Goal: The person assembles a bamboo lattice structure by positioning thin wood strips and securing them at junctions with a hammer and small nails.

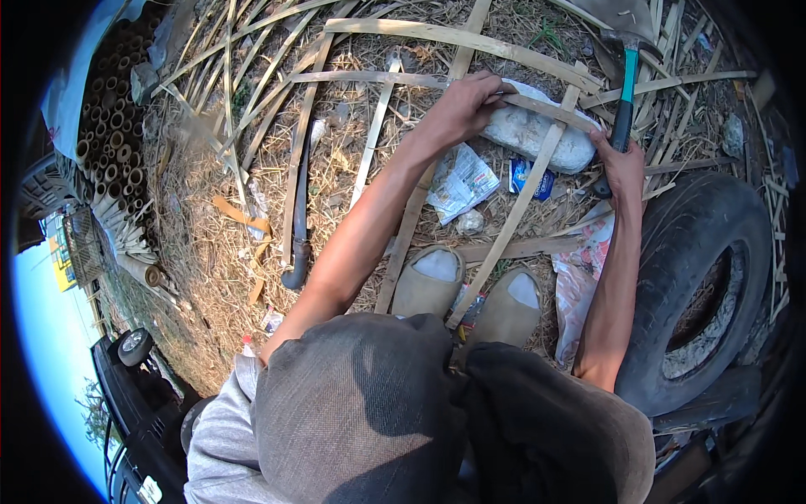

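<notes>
My left hand (pixel 467 107) is closed round a thin bamboo strip (pixel 546 109), above a pale oblong stone (pixel 537 141). At the strip's right end, the fingers of my right hand (pixel 621 164) pinch it. A hammer (pixel 623 92) with a teal and black handle runs beneath or through my right hand; I cannot tell if the palm grips it. Under the held strip, a longer slat (pixel 512 220) crosses the stone at a slant. Beyond my hands lies a wide curved slat (pixel 462 39), resting across other slats.
An old tyre (pixel 701 286) lies close to my right forearm. Several slats and a dark curved-ended tool (pixel 295 260) lie on dry grass at left. Wrappers, including a blue packet (pixel 531 179), surround my shoes (pixel 428 281). Stacked bamboo poles (pixel 113 151) stand far left.
</notes>
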A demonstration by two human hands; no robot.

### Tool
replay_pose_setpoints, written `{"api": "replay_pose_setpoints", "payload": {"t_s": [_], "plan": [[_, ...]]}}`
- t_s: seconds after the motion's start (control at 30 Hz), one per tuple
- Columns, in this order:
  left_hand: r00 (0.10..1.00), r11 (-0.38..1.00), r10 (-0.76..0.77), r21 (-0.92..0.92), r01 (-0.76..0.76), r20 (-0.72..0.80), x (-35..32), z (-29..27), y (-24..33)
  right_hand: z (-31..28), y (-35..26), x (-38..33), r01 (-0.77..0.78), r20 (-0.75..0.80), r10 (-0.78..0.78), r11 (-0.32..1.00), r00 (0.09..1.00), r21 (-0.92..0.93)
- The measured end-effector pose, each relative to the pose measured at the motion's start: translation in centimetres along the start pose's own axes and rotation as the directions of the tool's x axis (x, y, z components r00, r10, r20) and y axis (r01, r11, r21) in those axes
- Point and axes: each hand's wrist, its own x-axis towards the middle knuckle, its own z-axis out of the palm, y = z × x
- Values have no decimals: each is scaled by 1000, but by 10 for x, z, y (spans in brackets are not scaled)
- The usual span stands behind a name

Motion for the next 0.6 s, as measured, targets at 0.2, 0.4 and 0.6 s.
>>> {"api": "replay_pose_setpoints", "payload": {"t_s": [0.2, 0.4, 0.6], "plan": [[999, 993, 9, 117, -4, -44, -4, 8, -10, 3, -1, 6, 6, -19, -11, 971, 1000, -240], [997, 993, 31, 120, -23, -69, -5, 13, -15, -2, -7, 12, 87, 31, -81, 921, 996, -379], [992, 987, 3, 161, 17, -128, -7, 21, -20, 3, -8, 15, 35, 40, -21, 914, 999, -404]]}}
